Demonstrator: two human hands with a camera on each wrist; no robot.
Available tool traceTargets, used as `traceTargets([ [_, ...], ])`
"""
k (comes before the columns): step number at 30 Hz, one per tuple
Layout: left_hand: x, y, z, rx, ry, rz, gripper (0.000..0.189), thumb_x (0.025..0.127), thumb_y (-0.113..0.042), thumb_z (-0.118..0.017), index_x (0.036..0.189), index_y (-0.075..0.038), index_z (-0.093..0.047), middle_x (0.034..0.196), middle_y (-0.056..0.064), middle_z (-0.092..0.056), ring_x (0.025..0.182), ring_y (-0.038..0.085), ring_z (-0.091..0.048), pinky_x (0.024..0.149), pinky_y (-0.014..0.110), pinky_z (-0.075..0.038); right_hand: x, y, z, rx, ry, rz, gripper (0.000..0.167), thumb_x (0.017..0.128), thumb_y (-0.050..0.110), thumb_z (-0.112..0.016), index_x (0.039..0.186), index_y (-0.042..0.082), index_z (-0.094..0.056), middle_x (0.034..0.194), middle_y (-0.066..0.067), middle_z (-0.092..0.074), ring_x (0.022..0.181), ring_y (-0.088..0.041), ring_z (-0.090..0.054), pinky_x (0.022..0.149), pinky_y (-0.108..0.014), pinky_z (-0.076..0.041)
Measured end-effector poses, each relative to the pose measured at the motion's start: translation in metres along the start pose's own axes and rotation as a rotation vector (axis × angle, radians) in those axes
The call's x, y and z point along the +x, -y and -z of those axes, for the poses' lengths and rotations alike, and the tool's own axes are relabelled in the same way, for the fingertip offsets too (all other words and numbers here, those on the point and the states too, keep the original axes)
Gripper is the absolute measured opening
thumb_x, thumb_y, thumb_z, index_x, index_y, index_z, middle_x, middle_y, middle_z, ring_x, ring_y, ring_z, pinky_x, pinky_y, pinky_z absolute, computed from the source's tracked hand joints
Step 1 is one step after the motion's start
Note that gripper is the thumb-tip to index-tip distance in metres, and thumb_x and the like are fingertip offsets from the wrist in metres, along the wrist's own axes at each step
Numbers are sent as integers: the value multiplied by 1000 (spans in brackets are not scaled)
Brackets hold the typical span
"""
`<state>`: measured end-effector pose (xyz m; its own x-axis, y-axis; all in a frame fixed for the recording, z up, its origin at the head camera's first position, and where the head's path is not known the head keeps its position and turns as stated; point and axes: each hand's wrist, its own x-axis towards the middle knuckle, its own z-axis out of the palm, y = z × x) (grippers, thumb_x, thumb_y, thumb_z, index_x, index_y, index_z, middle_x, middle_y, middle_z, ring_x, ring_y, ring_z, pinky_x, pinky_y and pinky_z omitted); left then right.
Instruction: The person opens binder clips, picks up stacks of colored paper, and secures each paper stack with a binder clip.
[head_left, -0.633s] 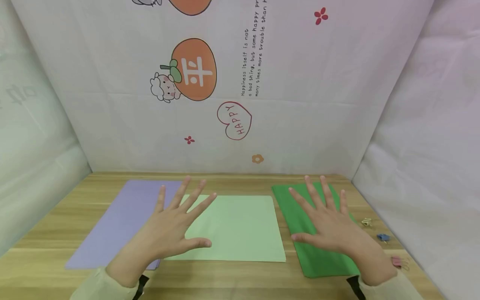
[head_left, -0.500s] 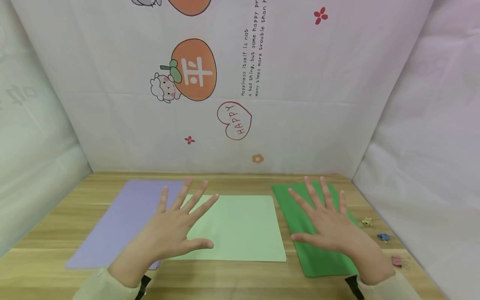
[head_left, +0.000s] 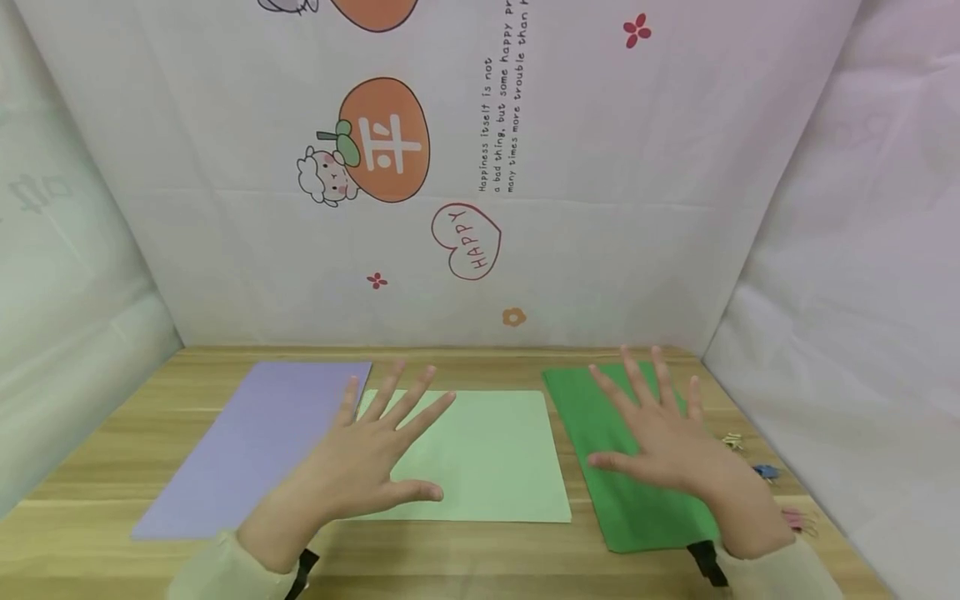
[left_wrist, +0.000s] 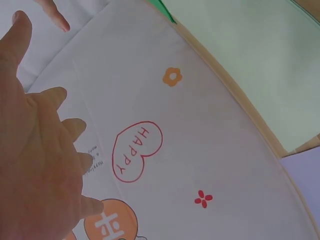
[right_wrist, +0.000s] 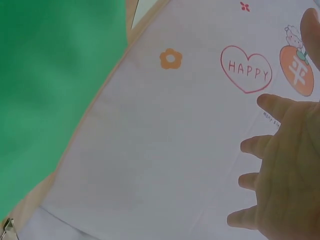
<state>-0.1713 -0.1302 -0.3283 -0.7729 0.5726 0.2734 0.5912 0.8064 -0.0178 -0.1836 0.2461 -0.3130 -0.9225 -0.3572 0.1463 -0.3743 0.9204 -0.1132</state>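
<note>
My left hand (head_left: 360, 467) is held up with its fingers spread, holding nothing. In the head view it overlaps the purple sheet (head_left: 247, 450) and the left part of a pale green sheet (head_left: 487, 458). My right hand (head_left: 667, 442), fingers likewise spread and nothing in its grasp, overlaps the dark green sheet (head_left: 622, 508). The left wrist view shows the left palm (left_wrist: 40, 165) at its left side, with one fingertip of the other hand at the top. In the right wrist view the right palm (right_wrist: 290, 170) faces the camera at the right.
Along the table's right side lie a gold binder clip (head_left: 733, 442), a blue binder clip (head_left: 766, 472) and a pink binder clip (head_left: 797, 521). White printed cloth (head_left: 600, 208) rises behind the wooden table (head_left: 450, 562), and plain cloth hangs at both sides.
My left hand has drifted right, covering more of the pale green sheet. The right hand has shifted slightly right and up, and the head view has moved a little.
</note>
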Motion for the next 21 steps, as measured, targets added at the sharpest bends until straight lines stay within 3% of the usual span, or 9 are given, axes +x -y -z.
traceTargets([
  [3,4,-4,-2,-15,3,-28,96,82,-85,-42,159,-38,-10,168,-7,5,155,29,12,117,71,3,-1,-6,3,7,-8,-17,107,82,75,-59,161,31,-3,166,-15,18,145,-42,33,99,-86,9],
  [9,12,-12,-8,-51,18,-77,94,84,-85,-38,160,-37,-10,169,-6,2,156,32,6,115,74,-7,-4,-22,8,24,-10,-58,108,84,70,-62,161,30,1,165,-16,20,144,-45,33,97,-87,8],
  [16,20,-21,-14,-80,40,-131,90,87,-78,-44,160,-35,-14,169,-2,-5,156,34,2,114,74,-12,-8,-43,13,29,-36,-99,109,85,66,-64,160,30,5,164,-19,20,143,-54,26,95,-89,7],
  [21,26,-27,-20,-76,64,-150,90,88,-75,-48,160,-36,-11,169,-6,-1,156,31,4,115,73,-13,-11,-56,16,72,-30,-130,106,88,62,-64,160,30,7,163,-17,24,141,-52,33,95,-87,12],
])
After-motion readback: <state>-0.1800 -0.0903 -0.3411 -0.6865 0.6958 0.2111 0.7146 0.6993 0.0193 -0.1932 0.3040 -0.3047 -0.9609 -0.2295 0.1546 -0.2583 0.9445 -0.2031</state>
